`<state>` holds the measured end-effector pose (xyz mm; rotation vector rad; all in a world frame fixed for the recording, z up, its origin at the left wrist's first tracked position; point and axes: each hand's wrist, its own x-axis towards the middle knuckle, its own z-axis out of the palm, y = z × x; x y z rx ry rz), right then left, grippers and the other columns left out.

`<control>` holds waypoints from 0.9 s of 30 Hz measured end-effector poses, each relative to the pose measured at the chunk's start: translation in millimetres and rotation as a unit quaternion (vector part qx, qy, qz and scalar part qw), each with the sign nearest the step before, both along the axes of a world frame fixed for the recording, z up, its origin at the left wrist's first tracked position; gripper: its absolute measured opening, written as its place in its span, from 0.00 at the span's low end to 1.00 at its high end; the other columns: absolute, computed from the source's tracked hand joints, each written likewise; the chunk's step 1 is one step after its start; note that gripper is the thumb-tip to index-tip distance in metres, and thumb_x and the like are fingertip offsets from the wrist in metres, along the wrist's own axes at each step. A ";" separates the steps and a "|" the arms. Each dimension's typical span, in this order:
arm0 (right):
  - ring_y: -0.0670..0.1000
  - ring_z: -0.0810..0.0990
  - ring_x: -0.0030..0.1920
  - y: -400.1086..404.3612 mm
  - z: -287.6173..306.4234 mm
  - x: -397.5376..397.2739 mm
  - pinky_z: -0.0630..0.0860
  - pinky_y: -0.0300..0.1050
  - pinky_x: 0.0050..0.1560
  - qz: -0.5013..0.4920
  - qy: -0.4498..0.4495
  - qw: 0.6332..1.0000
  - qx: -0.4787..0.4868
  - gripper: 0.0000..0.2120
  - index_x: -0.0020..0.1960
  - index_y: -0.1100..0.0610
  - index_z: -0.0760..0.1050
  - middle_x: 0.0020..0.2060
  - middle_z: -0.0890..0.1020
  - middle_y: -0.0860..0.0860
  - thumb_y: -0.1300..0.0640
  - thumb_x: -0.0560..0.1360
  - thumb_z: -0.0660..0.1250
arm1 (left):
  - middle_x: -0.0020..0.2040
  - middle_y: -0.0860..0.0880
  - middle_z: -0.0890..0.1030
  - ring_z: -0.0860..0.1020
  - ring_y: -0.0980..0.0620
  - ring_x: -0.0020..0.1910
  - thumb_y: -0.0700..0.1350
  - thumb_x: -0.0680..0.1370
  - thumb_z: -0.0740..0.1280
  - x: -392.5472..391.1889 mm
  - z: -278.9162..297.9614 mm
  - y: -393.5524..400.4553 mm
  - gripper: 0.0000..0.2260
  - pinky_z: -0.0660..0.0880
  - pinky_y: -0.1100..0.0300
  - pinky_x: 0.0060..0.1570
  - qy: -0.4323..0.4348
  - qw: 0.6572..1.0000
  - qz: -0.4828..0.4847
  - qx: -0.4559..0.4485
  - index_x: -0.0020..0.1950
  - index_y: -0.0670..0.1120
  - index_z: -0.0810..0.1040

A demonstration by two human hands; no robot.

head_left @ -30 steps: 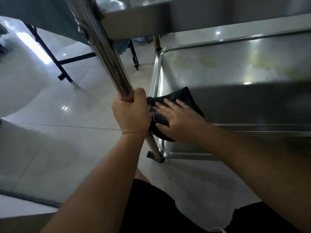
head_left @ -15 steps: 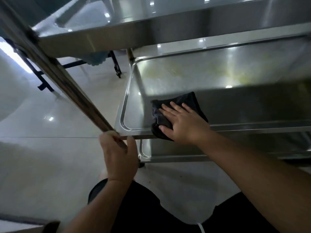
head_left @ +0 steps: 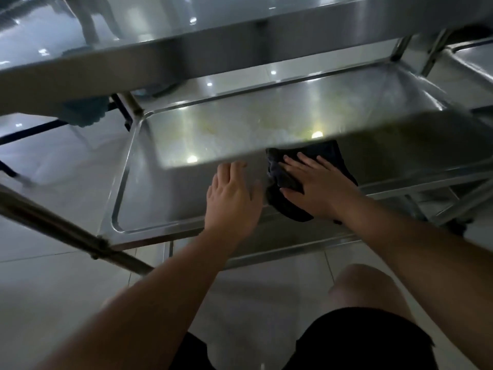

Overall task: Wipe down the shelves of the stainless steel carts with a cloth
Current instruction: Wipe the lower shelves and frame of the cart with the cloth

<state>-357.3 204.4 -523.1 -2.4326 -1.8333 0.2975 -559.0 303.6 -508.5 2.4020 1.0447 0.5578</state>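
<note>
A stainless steel cart fills the view, seen from low down. Its middle shelf (head_left: 165, 188) is a shallow tray with yellowish stains toward the back. A dark cloth (head_left: 285, 177) lies on this shelf near the front rim. My right hand (head_left: 317, 185) presses flat on the cloth, fingers spread. My left hand (head_left: 232, 198) rests flat on the bare shelf just left of the cloth, holding nothing. The upper shelf (head_left: 186, 57) hangs over both hands.
The cart's tilted front-left post (head_left: 66, 233) crosses the lower left. A lower shelf rim (head_left: 280, 252) shows beneath the middle one. A second steel cart (head_left: 472, 60) stands at the right. Black table legs (head_left: 32, 129) and a blue cloth (head_left: 82, 113) lie beyond on the tiled floor.
My left hand let go of the cart post and moved onto the middle shelf beside the cloth. My right hand slid the cloth rightward along the shelf.
</note>
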 end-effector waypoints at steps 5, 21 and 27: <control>0.42 0.41 0.82 -39.5 0.7 58.1 0.42 0.51 0.82 -0.036 -0.006 0.999 -0.002 0.42 0.84 0.40 0.44 0.82 0.45 0.36 0.25 0.73 0.36 | 0.75 0.51 0.63 0.63 0.47 0.76 0.56 0.83 0.57 29.9 0.4 -9.8 0.24 0.61 0.46 0.75 0.042 0.999 -0.012 -0.004 0.79 0.53 0.63; 0.45 0.48 0.83 -141.0 8.6 199.4 0.47 0.54 0.82 -0.186 -0.024 0.982 -0.011 0.37 0.84 0.39 0.44 0.83 0.49 0.38 0.27 0.79 0.43 | 0.84 0.47 0.58 0.52 0.46 0.85 0.67 0.83 0.52 78.4 -22.6 -30.3 0.34 0.50 0.48 0.82 0.180 0.981 -0.032 0.068 0.83 0.49 0.56; 0.47 0.46 0.83 -164.0 4.9 249.5 0.46 0.58 0.81 -0.278 -0.040 0.959 -0.029 0.43 0.84 0.40 0.45 0.83 0.47 0.39 0.24 0.72 0.37 | 0.87 0.47 0.48 0.43 0.48 0.86 0.70 0.82 0.43 75.3 -33.4 -30.6 0.38 0.40 0.52 0.79 0.198 0.977 -0.036 0.077 0.86 0.49 0.48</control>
